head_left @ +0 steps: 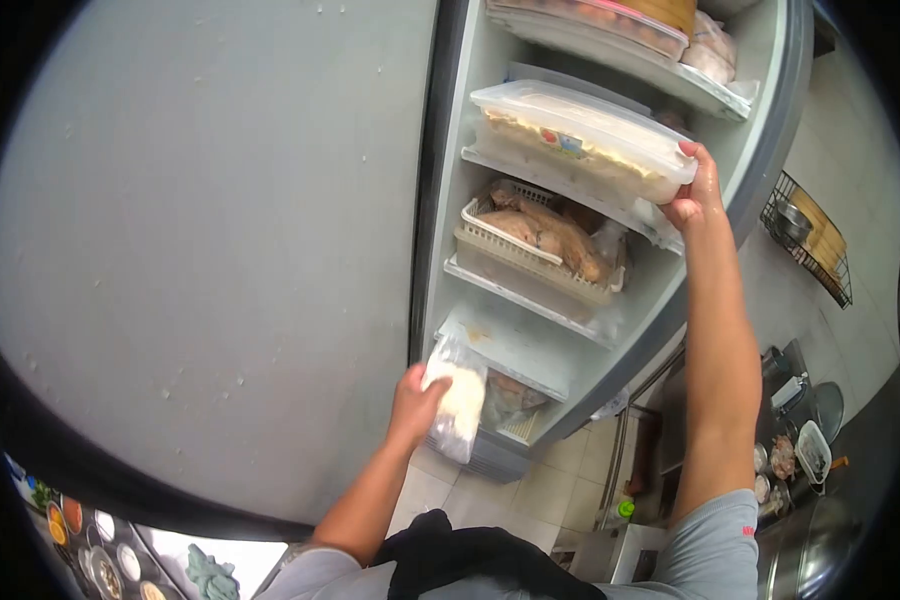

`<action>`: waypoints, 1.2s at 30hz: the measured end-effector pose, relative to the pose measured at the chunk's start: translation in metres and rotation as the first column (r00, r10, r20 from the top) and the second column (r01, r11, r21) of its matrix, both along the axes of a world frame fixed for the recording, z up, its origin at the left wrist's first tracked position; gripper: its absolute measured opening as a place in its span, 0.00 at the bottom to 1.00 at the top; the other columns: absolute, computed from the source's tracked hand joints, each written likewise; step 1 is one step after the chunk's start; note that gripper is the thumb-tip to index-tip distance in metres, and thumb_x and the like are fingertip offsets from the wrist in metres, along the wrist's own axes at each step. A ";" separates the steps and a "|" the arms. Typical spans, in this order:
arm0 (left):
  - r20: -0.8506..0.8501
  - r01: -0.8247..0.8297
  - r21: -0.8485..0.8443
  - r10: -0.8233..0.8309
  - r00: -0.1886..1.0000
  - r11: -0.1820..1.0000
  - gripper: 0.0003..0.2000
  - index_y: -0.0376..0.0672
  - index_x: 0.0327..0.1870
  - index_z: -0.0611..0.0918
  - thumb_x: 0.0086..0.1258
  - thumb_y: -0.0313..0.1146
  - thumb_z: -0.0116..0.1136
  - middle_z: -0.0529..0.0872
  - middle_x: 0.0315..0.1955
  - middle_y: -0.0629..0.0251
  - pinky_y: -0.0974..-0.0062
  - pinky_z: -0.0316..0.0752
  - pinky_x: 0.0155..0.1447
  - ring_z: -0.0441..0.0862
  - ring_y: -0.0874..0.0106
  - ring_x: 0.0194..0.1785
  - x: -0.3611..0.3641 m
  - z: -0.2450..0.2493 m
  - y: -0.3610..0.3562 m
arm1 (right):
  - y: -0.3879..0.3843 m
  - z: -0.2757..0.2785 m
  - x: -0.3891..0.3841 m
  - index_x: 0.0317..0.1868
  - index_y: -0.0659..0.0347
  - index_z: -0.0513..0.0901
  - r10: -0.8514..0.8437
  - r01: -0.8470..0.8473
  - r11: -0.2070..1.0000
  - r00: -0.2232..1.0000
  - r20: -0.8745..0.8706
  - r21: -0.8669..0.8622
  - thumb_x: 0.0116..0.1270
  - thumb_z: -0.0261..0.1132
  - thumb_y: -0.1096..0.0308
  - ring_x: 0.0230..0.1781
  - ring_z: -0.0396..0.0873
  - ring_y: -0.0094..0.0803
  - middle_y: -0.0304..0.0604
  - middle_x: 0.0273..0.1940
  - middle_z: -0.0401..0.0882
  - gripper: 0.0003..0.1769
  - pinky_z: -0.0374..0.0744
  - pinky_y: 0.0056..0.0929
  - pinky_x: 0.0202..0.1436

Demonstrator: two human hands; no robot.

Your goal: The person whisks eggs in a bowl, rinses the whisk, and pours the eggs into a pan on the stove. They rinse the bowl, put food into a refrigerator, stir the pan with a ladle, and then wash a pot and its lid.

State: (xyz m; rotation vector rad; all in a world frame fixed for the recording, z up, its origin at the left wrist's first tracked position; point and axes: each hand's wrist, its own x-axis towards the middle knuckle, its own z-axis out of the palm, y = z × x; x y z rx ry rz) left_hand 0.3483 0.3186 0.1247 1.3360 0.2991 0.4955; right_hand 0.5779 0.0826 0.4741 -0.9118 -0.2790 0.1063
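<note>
My right hand point(698, 188) grips the right end of a clear lidded plastic container point(580, 140) on a refrigerator shelf. Pale, yellowish food shows through its wall, and a small coloured label is on its front. My left hand point(416, 405) is closed around a clear plastic bag point(458, 400) with pale, whitish contents, held in front of the lower shelves. Below the container, a cream plastic basket point(510, 240) holds what looks like raw poultry point(545, 235).
The grey refrigerator door point(210, 250) fills the left side. Another lidded container point(610, 22) sits on the top shelf. A wire wall rack point(810, 240) hangs at right, above a cluttered counter. Bowls of ingredients point(100, 570) stand at lower left beside a green cloth point(210, 572).
</note>
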 end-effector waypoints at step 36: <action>0.006 -0.107 0.864 0.202 0.979 0.492 0.25 0.32 0.58 0.76 0.64 0.41 0.58 0.69 0.61 0.34 0.57 0.58 0.72 0.64 0.45 0.68 0.302 0.170 0.045 | 0.017 0.005 0.109 0.55 0.76 0.75 -0.401 0.562 0.544 0.826 0.395 -0.623 0.69 0.50 0.37 0.41 0.80 0.51 0.62 0.47 0.79 0.42 0.80 0.49 0.47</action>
